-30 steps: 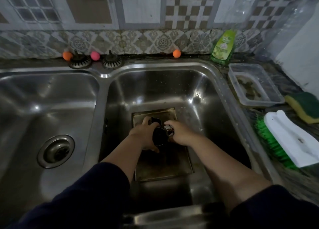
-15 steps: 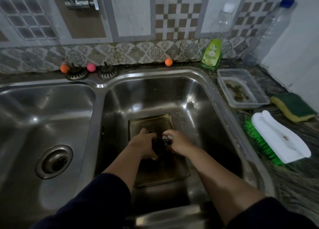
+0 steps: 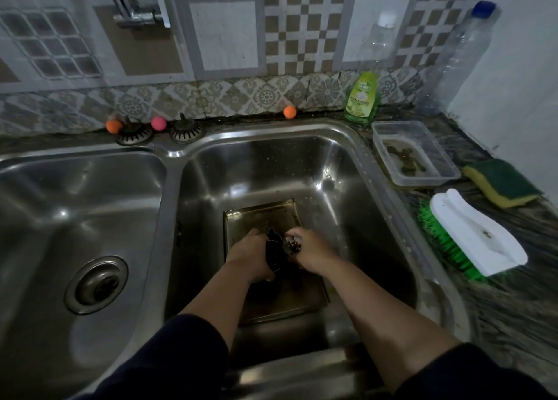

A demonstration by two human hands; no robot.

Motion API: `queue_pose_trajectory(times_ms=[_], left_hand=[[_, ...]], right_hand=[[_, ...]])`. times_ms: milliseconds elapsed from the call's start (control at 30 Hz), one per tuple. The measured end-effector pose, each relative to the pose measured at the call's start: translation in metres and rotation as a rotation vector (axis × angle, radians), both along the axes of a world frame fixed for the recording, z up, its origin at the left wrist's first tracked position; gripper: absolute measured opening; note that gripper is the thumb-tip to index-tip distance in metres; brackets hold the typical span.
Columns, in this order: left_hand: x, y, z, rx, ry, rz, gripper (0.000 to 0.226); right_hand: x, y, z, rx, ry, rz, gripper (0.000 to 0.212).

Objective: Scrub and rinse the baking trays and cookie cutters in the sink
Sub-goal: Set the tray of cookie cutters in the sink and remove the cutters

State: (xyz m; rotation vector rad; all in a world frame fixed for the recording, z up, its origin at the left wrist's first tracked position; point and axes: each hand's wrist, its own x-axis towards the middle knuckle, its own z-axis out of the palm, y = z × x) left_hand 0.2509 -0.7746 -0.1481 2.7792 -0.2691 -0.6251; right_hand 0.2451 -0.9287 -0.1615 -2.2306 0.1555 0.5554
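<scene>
One label in sight: the green plastic dish-soap bottle, standing on the tabletop behind the right corner of the sink. Its front sticker carries a white panel with a dark brand name across the top, too blurred to make out. Below it runs a line of pale capitals that looks like "AROMA", though that reading is unsure. The smaller print under that is unreadable. Nothing else here shows writing, numbers or signs.

A dark marbled surface is seen right of the sink, carrying a scrubbing brush, sponge, plastic container and detergent bottle.
</scene>
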Motion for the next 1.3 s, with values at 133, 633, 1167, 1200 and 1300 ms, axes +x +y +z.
queue_pose_trajectory(times_ms=[133, 633, 1167, 1200, 1300], left_hand=[[-0.001, 0.000, 0.002, -0.024, -0.027, 0.027, 0.069], [0.026, -0.069, 0.047, -0.402, -0.175, 0.047, 0.067], [0.040, -0.115, -0.004, 0.126, -0.121, -0.373, 0.091], [0.041, -0.112, -0.003, 0.108, -0.094, -0.371, 0.095], [0.045, -0.103, -0.003, -0.004, -0.064, -0.350, 0.090]], right_hand=[[-0.002, -0.001, 0.008, 0.036, -0.032, -0.023, 0.060], [0.015, -0.071, 0.110, -0.087, -0.278, -0.207, 0.055], [-0.022, -0.071, 0.028, -0.405, -0.150, -0.199, 0.034], [-0.021, -0.073, 0.030, -0.390, -0.161, -0.194, 0.037], [-0.020, -0.074, 0.038, -0.376, -0.148, -0.173, 0.038]])
